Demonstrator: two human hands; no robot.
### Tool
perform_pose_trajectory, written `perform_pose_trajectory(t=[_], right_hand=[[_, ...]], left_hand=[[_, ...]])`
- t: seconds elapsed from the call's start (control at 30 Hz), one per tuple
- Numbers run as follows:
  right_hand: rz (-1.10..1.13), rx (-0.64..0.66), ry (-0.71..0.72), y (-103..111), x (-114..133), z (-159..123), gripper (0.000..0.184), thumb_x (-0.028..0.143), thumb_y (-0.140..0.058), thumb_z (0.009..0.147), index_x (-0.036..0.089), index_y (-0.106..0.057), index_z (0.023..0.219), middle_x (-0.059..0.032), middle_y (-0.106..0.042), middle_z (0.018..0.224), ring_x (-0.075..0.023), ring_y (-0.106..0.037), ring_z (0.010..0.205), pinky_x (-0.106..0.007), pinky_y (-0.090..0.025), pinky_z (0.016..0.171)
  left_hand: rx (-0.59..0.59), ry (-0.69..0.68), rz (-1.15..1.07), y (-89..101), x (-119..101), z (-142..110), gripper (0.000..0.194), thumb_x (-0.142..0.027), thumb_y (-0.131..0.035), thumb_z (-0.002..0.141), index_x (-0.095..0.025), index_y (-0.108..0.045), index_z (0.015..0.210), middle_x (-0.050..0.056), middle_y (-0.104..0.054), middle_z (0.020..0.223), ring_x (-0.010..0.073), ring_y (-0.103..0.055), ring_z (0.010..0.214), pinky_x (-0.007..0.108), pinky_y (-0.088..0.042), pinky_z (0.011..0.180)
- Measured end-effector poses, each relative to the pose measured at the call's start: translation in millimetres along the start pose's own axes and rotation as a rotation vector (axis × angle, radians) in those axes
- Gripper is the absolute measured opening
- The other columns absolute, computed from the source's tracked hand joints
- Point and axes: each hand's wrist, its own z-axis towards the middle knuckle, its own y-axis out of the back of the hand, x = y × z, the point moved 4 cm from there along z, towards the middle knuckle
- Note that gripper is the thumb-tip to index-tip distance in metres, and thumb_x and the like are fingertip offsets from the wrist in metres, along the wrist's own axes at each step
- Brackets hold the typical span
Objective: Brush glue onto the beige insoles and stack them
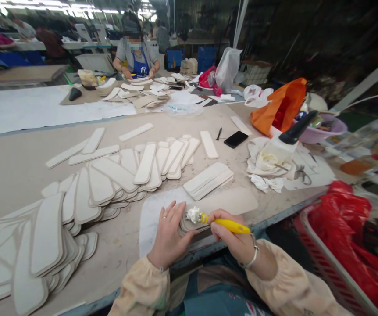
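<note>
My right hand [230,232] is closed around the yellow handle of a glue brush [231,225]. A white, clumpy paste coats the brush head, which rests on or just above the left end of a beige, round-cornered panel [231,201]. Against that same end lies my left hand [170,232], fingers stretched out and thumb apart, touching the edge of several stacked pieces. White paper [149,215] is spread beneath them. Just beyond, a small pile of off-white panels [208,179] lies on the table.
Overlapping off-white panels [93,188] cover the table's left and middle. To the right are a phone [236,139], a white jug-like container with a black handle [281,149], scissors [302,174] and an orange bag [279,107]. A red basket [327,259] stands beside me. Opposite, a co-worker [136,57] handles similar pieces.
</note>
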Motion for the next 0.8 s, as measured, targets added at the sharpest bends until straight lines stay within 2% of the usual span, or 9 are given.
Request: perform_pose_trajectory(t=[0.13,0.27,0.47,0.57,0.67,0.73,0.8], right_hand=[[-0.001,-0.052,-0.042,0.7,-5.5,3.9,0.021,0.036,-0.048,0.092,0.019,-0.059,0.089,0.0054,-0.049,0.052,-0.0101,-0.046,0.047,-0.023,-0.037,0.050],[0.006,-0.168,-0.066,18.2,-14.2,1.2,0.021,0.036,-0.049,0.091,0.018,-0.060,0.089,0.0049,-0.049,0.052,-0.0107,-0.046,0.048,-0.024,-0.036,0.049],[-0.001,-0.373,-0.093,75.6,-28.1,-7.9,0.020,0.037,-0.051,0.089,0.018,-0.058,0.090,0.0060,-0.045,0.051,-0.0109,-0.043,0.046,-0.024,-0.033,0.048],[-0.080,-0.462,-0.108,106.2,-33.1,-11.9,0.023,0.039,-0.052,0.089,0.018,-0.058,0.086,0.0058,-0.043,0.050,-0.0113,-0.041,0.046,-0.025,-0.033,0.047],[-0.178,-0.557,-0.096,127.2,-32.0,-17.0,0.022,0.040,-0.053,0.088,0.018,-0.059,0.084,0.0055,-0.044,0.050,-0.0123,-0.043,0.046,-0.026,-0.033,0.048],[-0.196,-0.607,-0.081,130.1,-27.3,-20.7,0.021,0.039,-0.054,0.087,0.019,-0.059,0.085,0.0054,-0.045,0.051,-0.0124,-0.043,0.046,-0.026,-0.034,0.048],[-0.125,-0.585,-0.068,119.5,-21.3,-22.4,0.020,0.038,-0.055,0.087,0.019,-0.059,0.087,0.0053,-0.045,0.051,-0.0120,-0.042,0.046,-0.026,-0.033,0.047]], left_hand=[[-0.085,-0.036,0.004,-1.0,1.3,-1.7,0.073,-0.039,-0.067,0.076,-0.019,-0.036,0.139,0.015,-0.054,0.134,0.0330,-0.043,0.130,0.055,-0.030,0.110],[-0.130,-0.092,0.048,-2.4,2.2,-2.3,0.071,-0.039,-0.065,0.079,-0.020,-0.034,0.140,0.015,-0.054,0.132,0.0314,-0.047,0.125,0.054,-0.035,0.107],[-0.148,-0.113,0.081,-3.1,3.2,-2.0,0.068,-0.039,-0.064,0.080,-0.021,-0.035,0.139,0.014,-0.057,0.129,0.0315,-0.050,0.121,0.056,-0.036,0.105],[-0.160,-0.123,0.080,-3.8,3.0,-1.3,0.067,-0.038,-0.064,0.080,-0.022,-0.036,0.138,0.013,-0.058,0.128,0.0315,-0.050,0.120,0.056,-0.036,0.105],[-0.163,-0.134,0.074,-4.3,3.3,-1.0,0.067,-0.038,-0.064,0.080,-0.023,-0.036,0.139,0.013,-0.057,0.128,0.0314,-0.051,0.120,0.055,-0.038,0.104],[-0.155,-0.134,0.079,-4.4,4.1,-1.2,0.068,-0.038,-0.064,0.080,-0.023,-0.035,0.139,0.013,-0.057,0.128,0.0318,-0.050,0.121,0.055,-0.039,0.103],[-0.147,-0.132,0.095,-4.0,4.8,-1.8,0.069,-0.039,-0.064,0.079,-0.022,-0.035,0.139,0.014,-0.057,0.129,0.0323,-0.049,0.122,0.056,-0.037,0.104]])
